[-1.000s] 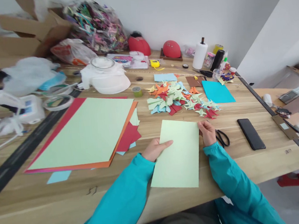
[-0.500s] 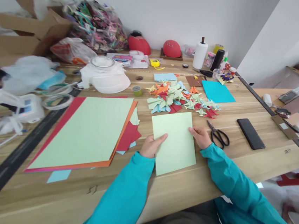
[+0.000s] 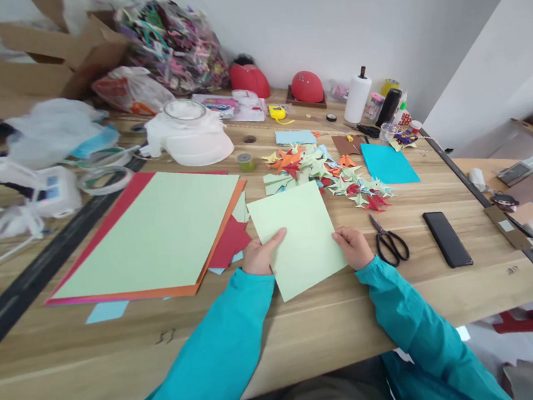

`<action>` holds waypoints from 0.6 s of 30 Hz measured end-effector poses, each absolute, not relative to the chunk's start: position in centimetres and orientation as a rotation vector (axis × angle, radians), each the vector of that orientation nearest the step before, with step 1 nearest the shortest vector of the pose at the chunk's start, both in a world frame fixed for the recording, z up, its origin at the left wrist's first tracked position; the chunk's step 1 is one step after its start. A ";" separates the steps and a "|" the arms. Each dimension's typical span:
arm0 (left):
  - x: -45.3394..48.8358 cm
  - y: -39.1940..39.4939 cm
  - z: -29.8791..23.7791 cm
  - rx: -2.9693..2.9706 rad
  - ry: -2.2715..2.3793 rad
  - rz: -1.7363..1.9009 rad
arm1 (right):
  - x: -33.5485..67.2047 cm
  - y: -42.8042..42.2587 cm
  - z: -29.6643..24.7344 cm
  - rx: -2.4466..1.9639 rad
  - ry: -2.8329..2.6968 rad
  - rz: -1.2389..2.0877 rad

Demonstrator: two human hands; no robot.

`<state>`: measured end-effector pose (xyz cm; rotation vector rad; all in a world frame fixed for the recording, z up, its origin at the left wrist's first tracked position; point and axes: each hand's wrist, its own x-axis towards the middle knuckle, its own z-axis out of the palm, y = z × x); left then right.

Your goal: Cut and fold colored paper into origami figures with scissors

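Note:
A pale green sheet of paper is held between my two hands, tilted with its top leaning left. My left hand grips its left edge, thumb on top and the other fingers beneath. On the right edge, my right hand pinches the sheet between thumb and fingers. Just beyond the paper lies a heap of folded paper pieces in green, orange, red and blue. Black-handled scissors rest to the right of my right hand. Left of my left hand is a stack of large coloured sheets, pale green uppermost.
A black phone lies right of the scissors. Bright blue paper and light blue paper lie farther back. White headgear, a yellow tape measure and a red pincushion-like dome stand toward the wall. A cardboard box fills the far left.
The held green sheet has turned counterclockwise, its top swinging left over part of the folded pieces. Both hands keep their hold and have shifted slightly left.

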<state>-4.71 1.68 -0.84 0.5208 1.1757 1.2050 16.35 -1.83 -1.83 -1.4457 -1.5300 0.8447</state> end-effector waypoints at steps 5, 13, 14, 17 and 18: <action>-3.6 1.2 -0.2 0.423 1.038 1.158 | 16.6 -1.9 -1.8 -1.475 -1.568 0.675; -3.3 1.3 -0.5 0.351 1.039 1.119 | 16.6 -1.7 -1.9 -1.476 -1.564 0.661; -3.3 1.4 -0.6 0.352 1.065 1.121 | 16.5 -1.7 -1.9 -1.486 -1.559 0.650; -3.3 1.8 -1.1 0.370 1.134 1.166 | 16.9 -2.0 -1.8 -1.551 -1.505 0.580; -3.3 1.9 -1.1 0.369 1.150 1.194 | 17.3 -2.3 -1.8 -1.599 -1.466 0.531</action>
